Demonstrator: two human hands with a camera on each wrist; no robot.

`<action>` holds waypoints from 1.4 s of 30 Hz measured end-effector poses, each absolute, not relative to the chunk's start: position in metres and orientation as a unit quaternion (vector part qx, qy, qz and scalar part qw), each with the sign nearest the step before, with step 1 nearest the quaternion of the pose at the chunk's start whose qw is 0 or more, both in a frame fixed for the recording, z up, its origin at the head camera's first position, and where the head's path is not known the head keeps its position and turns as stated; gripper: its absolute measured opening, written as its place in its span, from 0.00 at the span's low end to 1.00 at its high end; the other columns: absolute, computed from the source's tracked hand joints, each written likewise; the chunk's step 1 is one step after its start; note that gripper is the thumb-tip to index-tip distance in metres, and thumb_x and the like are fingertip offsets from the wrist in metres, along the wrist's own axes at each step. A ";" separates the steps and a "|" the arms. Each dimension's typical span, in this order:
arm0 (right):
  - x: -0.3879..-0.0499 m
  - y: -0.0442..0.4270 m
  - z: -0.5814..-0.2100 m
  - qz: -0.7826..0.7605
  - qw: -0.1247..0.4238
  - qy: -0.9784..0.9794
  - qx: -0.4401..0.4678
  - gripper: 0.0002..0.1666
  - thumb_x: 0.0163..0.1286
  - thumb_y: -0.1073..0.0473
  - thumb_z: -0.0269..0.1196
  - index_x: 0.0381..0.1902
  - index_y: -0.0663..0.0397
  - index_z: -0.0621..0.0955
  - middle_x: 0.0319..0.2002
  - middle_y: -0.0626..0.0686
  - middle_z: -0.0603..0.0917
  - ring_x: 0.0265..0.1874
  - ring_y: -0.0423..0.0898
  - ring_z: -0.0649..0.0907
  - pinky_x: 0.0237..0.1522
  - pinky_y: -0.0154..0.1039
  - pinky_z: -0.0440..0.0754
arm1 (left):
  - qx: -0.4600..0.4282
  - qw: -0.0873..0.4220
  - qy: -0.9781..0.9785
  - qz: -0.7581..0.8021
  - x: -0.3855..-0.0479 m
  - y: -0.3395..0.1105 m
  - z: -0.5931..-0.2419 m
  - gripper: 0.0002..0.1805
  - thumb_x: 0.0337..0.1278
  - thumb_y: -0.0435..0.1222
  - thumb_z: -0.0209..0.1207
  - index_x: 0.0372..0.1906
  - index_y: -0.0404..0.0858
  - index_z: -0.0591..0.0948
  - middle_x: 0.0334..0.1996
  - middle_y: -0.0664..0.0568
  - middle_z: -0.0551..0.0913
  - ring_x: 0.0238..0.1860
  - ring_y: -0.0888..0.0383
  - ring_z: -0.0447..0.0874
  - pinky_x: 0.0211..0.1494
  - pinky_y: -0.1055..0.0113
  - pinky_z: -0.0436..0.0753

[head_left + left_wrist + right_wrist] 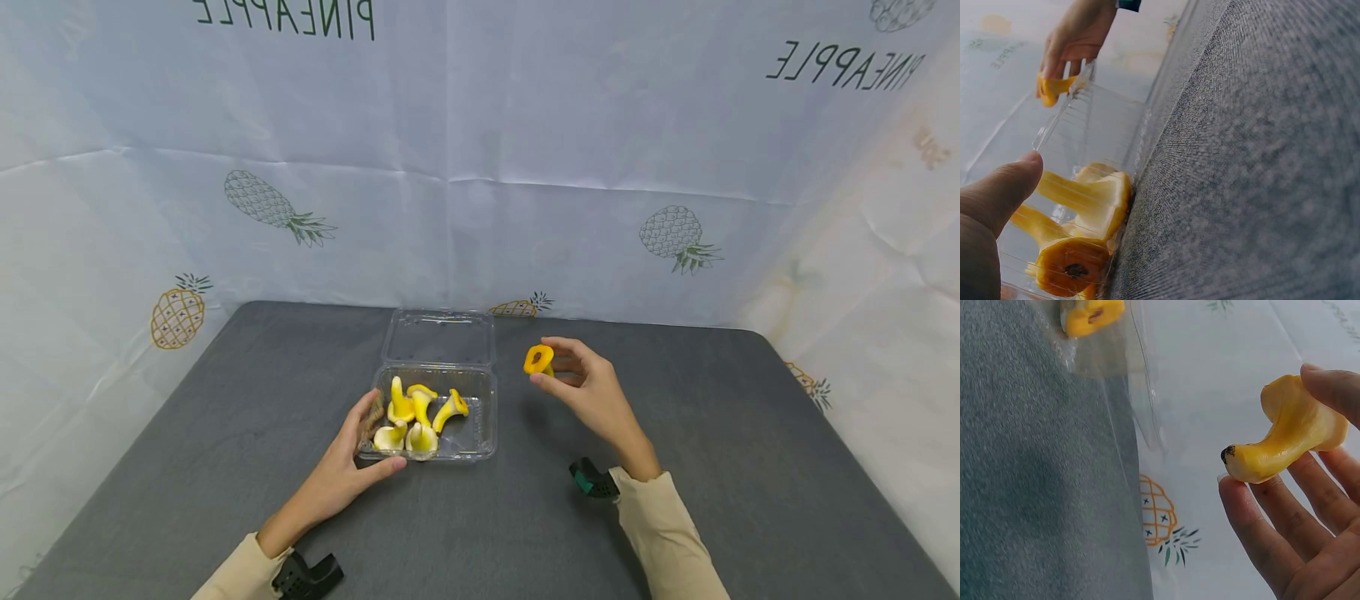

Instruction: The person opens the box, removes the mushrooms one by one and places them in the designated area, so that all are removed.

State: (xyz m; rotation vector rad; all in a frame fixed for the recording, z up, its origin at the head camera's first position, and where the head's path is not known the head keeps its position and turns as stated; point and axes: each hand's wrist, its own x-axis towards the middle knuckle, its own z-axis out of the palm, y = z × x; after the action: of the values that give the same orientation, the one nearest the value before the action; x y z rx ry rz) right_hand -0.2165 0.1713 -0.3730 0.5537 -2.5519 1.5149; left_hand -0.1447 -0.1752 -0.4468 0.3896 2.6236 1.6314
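My right hand (592, 392) holds a yellow mushroom-shaped piece (538, 359) between thumb and fingers, above the table to the right of a clear plastic box (480, 417). In the right wrist view the piece (1285, 437) shows a curved stem with a dark tip, the hand (1316, 531) around its side. Several more yellow pieces (422, 404) lie in the left and middle of the box. My left hand (347, 471) grips the box's left front corner, thumb at the front rim. The left wrist view shows that thumb (1004, 194) against the clear wall, pieces (1085, 200) behind it.
The box's clear lid (438, 337) stands open at the back. Under everything is a dark grey table (247, 400), with a pale pineapple-print cloth (450, 108) hanging behind and at both sides. Dark straps (592, 479) sit on both wrists.
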 end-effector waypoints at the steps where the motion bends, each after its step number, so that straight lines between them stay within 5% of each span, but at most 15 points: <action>1: -0.217 0.173 -0.373 0.501 0.063 -0.844 0.182 0.33 0.63 0.59 0.71 0.65 0.52 0.75 0.54 0.58 0.83 0.50 0.53 0.85 0.48 0.36 0.88 | 0.124 0.015 0.842 0.525 -0.144 -0.175 -0.446 0.53 0.62 0.41 0.66 0.80 0.42 0.42 0.79 0.36 0.43 0.75 0.33 0.55 0.70 0.28 0.61; 15: -0.226 0.186 -0.380 0.499 0.085 -0.847 0.162 0.31 0.65 0.60 0.69 0.66 0.56 0.75 0.53 0.61 0.84 0.49 0.56 0.86 0.46 0.33 0.88 | 0.116 0.014 0.839 0.532 -0.145 -0.176 -0.449 0.54 0.61 0.41 0.66 0.80 0.41 0.42 0.80 0.37 0.43 0.76 0.33 0.55 0.71 0.28 0.60; 31: -0.248 0.199 -0.397 0.426 0.059 -0.896 0.109 0.33 0.66 0.55 0.69 0.67 0.56 0.73 0.55 0.62 0.83 0.50 0.59 0.85 0.50 0.52 0.87 | 0.116 0.018 0.840 0.530 -0.146 -0.176 -0.449 0.54 0.61 0.42 0.67 0.80 0.41 0.42 0.80 0.37 0.43 0.76 0.33 0.54 0.72 0.29 0.59; 42: -0.270 0.206 -0.405 0.376 0.015 -0.922 0.092 0.34 0.67 0.53 0.68 0.67 0.61 0.72 0.58 0.65 0.81 0.52 0.61 0.84 0.49 0.54 0.87 | 0.120 0.015 0.843 0.525 -0.146 -0.176 -0.449 0.54 0.61 0.42 0.66 0.80 0.41 0.42 0.79 0.36 0.43 0.76 0.33 0.54 0.71 0.28 0.60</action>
State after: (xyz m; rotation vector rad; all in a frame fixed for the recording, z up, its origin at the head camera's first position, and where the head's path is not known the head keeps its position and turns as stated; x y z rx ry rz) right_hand -0.2695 0.2058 -0.4052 0.2873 -2.8686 1.1697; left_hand -0.1460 -0.1760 -0.4488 0.3722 2.6224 1.6322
